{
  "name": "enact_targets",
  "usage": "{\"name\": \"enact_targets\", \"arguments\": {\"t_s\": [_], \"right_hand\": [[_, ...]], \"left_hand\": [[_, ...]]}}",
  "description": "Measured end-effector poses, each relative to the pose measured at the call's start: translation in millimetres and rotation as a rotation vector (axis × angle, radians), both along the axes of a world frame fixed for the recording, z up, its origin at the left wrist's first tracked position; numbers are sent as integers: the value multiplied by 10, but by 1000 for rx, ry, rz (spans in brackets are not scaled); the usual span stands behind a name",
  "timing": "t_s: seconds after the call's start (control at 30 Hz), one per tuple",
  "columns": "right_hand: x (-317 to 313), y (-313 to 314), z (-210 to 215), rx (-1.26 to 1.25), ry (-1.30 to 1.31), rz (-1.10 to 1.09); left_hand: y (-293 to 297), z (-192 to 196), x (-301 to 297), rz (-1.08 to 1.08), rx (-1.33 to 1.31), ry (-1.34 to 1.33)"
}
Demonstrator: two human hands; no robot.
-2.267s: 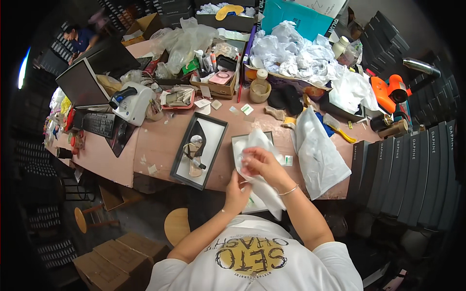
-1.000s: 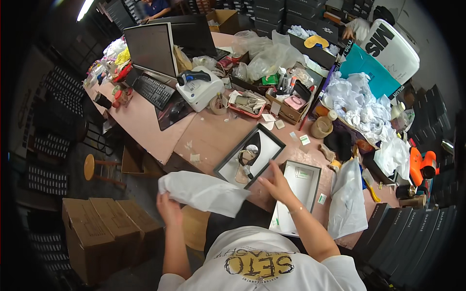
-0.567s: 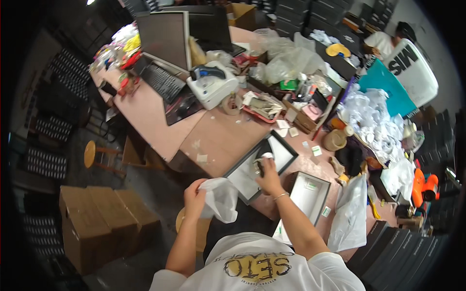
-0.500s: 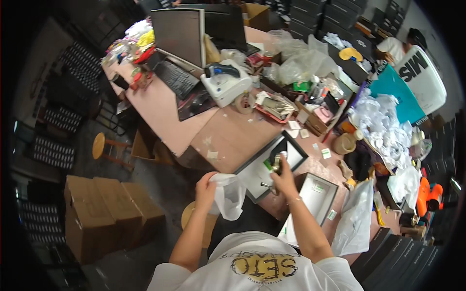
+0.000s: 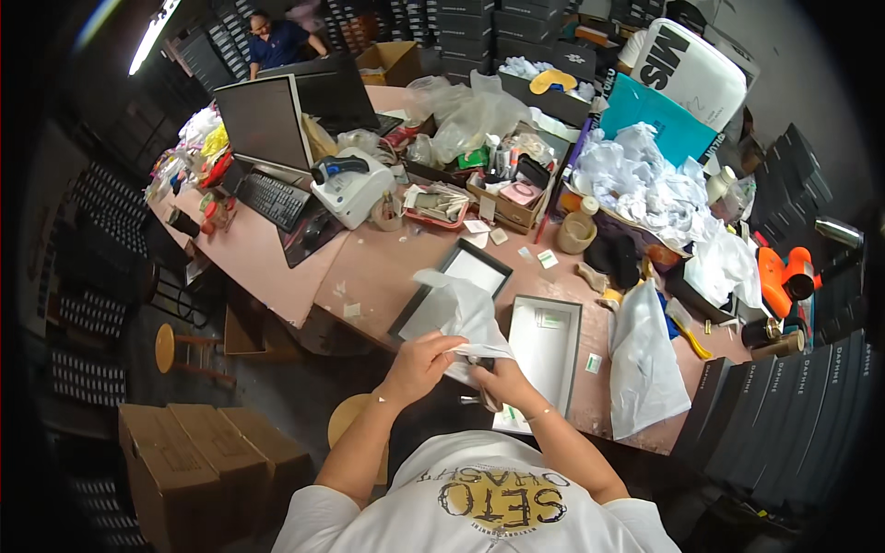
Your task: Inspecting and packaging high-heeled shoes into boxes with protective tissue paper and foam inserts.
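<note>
My left hand (image 5: 417, 370) is closed on the edge of a thin white bag (image 5: 456, 309), fingers pinching its near side. In my right hand (image 5: 509, 383) is a dark heeled shoe (image 5: 486, 398), gripped just under the bag's near edge. Its heel sticks out toward me; the bag and my fingers hide most of the rest. The bag spreads over a dark-rimmed shoebox part (image 5: 493, 264) with a white inside. Right of my hands lies another shoebox part (image 5: 573, 355), white inside, with a small green-and-white packet in it.
A label printer (image 5: 355, 198), monitor (image 5: 263, 120) and keyboard (image 5: 272, 200) stand at left. Crumpled white paper (image 5: 636, 175) heaps at right, near a flat white bag (image 5: 650, 369) and an orange tape dispenser (image 5: 779, 276). Brown cartons (image 5: 198, 470) stand lower left. A person (image 5: 277, 41) is at the back.
My left hand has brought the bag rightward over the box and against the shoe. My right hand has drawn the shoe back toward me. The view has turned right.
</note>
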State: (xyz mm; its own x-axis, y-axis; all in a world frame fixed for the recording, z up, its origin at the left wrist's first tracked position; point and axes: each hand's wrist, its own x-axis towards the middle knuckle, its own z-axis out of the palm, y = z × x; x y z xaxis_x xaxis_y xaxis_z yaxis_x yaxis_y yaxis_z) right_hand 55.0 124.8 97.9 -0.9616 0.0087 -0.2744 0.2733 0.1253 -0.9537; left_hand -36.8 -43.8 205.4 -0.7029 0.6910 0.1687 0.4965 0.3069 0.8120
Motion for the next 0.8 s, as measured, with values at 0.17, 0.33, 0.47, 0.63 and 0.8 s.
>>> {"name": "enact_targets", "arguments": {"t_s": [0.17, 0.33, 0.47, 0.63, 0.8], "right_hand": [[425, 273, 98, -1481, -295, -315], [464, 344, 58, -1912, -148, -212], [451, 430, 139, -1897, -147, -223], [258, 165, 330, -1397, 29, -820], [187, 443, 147, -561, 74, -726]], "left_hand": [[183, -219, 48, 80, -14, 42], [518, -95, 202, 45, 20, -32], [624, -18, 306, 0, 63, -72], [745, 110, 605, -80, 193, 217], [701, -203, 647, -86, 194, 253]]}}
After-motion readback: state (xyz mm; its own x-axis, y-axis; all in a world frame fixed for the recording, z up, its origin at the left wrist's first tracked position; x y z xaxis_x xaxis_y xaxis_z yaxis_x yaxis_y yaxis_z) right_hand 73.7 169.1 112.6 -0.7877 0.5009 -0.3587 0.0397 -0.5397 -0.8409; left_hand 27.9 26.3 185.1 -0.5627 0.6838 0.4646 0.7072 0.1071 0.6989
